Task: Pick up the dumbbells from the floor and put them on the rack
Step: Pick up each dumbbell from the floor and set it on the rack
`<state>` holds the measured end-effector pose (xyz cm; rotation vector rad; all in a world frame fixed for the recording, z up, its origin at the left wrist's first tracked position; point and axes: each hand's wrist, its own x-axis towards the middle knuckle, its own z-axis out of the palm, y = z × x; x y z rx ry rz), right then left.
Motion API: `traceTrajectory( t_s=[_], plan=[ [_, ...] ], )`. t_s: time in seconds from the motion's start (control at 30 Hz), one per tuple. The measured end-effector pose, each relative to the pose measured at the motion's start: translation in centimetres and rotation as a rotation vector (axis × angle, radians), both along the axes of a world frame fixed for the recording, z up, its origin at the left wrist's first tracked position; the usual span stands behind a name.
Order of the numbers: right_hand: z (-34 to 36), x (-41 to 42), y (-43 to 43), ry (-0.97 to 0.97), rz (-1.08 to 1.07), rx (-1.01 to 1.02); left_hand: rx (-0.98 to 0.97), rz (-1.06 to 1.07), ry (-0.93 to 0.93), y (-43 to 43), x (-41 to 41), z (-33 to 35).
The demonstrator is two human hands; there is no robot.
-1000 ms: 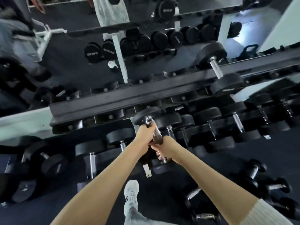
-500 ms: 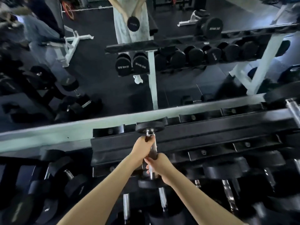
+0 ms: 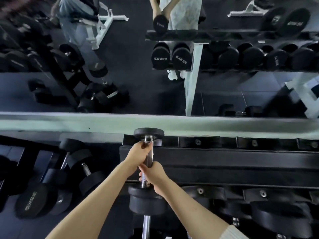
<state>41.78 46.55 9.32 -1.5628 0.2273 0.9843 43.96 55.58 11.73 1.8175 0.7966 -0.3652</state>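
1. Head view, grip: the left hand (image 3: 139, 152) is clenched round the far part of the handle of the dumbbell (image 3: 148, 157). The right hand (image 3: 153, 173) is clenched round the near part, just behind the left and touching it.
2. Head view, place: the dumbbell lies across the top tier of the rack (image 3: 224, 163), at its left end and pointing straight away from the person. Its far head is just beyond the left hand, over the back row of saddles (image 3: 198, 142). Its near head is just under the right wrist, at the front rail. I cannot tell whether the weight already rests on the rack.
3. Doing it well, as I judge: keep both hands wrapped until each head sits in its saddle. Lower it level so neither end drops first. Keep the fingers on the bar, clear of the rail beneath, and let go only once it stops rocking.
4. Against the earlier frames: a second ago the dumbbell was tilted and lower, in front of the middle tier. It has since risen to the top tier and straightened. The two-handed grip is unchanged.
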Motion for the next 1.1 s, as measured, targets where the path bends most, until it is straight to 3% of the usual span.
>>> traceTrajectory(
  t_s=[0.33,0.53,0.73,0.97,1.1],
  plan=[
    [-2.0,-0.1,2.6,0.081,-0.04,-0.01,-0.101,-0.049,-0.004,2.4,-0.2,-1.2],
    [-2.9,-1.0,3.4,0.071,-0.051,-0.086,-0.093,-0.107,0.008,2.9,-0.5,-1.1],
    [-2.9,-1.0,2.7,0.064,-0.051,-0.032,-0.076,-0.127,0.039,3.0,-0.6,-0.7],
    [-2.4,-1.4,1.8,-0.002,0.019,-0.078,0.138,-0.193,0.017,2.6,-0.6,-0.6],
    [-2.2,-2.1,0.2,-0.211,0.056,-0.242,0.386,-0.308,0.007,2.3,-1.2,-0.2]
  ],
)
